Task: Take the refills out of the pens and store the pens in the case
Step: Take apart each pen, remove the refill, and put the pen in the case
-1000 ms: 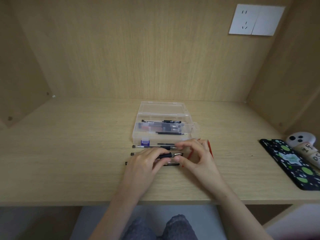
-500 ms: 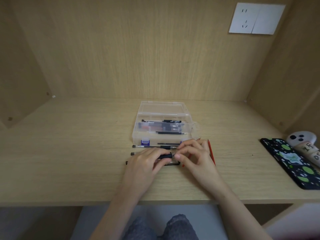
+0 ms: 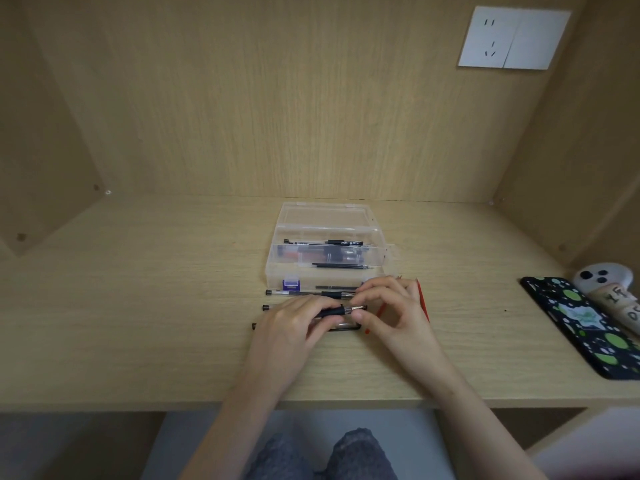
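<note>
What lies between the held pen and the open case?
Only another pen lies flat on the desk before the case front. The left hand and right hand could probably lift the held pen over it; the case is open.

light was soft, warm and even, with only faint shadows under the hands (image 3: pixel 346 327). wide-angle lens bowed the edges. overall slightly soft, small detail smeared; no glare.

Clear case (image 3: pixel 379 233) — black, green-spotted phone cover (image 3: pixel 585 327)
</note>
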{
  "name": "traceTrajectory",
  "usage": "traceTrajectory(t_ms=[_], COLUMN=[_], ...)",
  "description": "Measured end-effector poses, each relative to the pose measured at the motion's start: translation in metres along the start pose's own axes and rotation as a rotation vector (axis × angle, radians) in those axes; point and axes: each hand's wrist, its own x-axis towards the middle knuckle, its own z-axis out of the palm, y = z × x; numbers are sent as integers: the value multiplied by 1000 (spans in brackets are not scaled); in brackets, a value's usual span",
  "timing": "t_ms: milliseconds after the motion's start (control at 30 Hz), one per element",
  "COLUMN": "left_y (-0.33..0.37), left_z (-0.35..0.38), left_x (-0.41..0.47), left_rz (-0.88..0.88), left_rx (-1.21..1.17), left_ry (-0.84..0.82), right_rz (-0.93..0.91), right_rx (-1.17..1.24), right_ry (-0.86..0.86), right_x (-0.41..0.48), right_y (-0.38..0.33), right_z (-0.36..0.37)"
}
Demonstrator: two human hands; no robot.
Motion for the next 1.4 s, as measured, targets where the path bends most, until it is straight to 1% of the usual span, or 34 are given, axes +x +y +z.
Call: traceTrajectory(t_ms=[300,500,567,667,733,800,867,1033,1100,1233,1300,1400], left_y=[0,1,2,2,1,1,0,0,0,-2,-2,0], left_z=[0,-1,-2,-2,-1,-1,-1,-1,-1,0,0,-1], left_x=[0,-1,0,0,0,0,0,0,-1,-1,0,0], left_rz=[-12,-58,-73,-79,-68,-68,-72,-60,-59,-56,-50,-20], left_rx=[-8,-13,-11,-10,-9,-19,-28,-40,-48,-49,-66,-100], left_ry=[5,58,74,85,89,88,79,66,57,47,52,59], right_rz=[13,68,70,-8,-91,-149,-164,-213,-186,-97,-5,169], right_rx=[44,113,82,-120,-290,-392,-399,-373,-367,-336,-254,-2], right_ry=[10,192,218,133,33,-93,-193,-287,-308,-283,-214,-50], right_x=[0,2,2,-2,-6,-12,-17,-13,-11,-14,-15,-14], right_y=[2,1,-1,-1,0,1,1,-3,-5,-10,-13,-19], right_z=[0,-4,-6,-11,-15,-17,-18,-19,-18,-24,-29,-27])
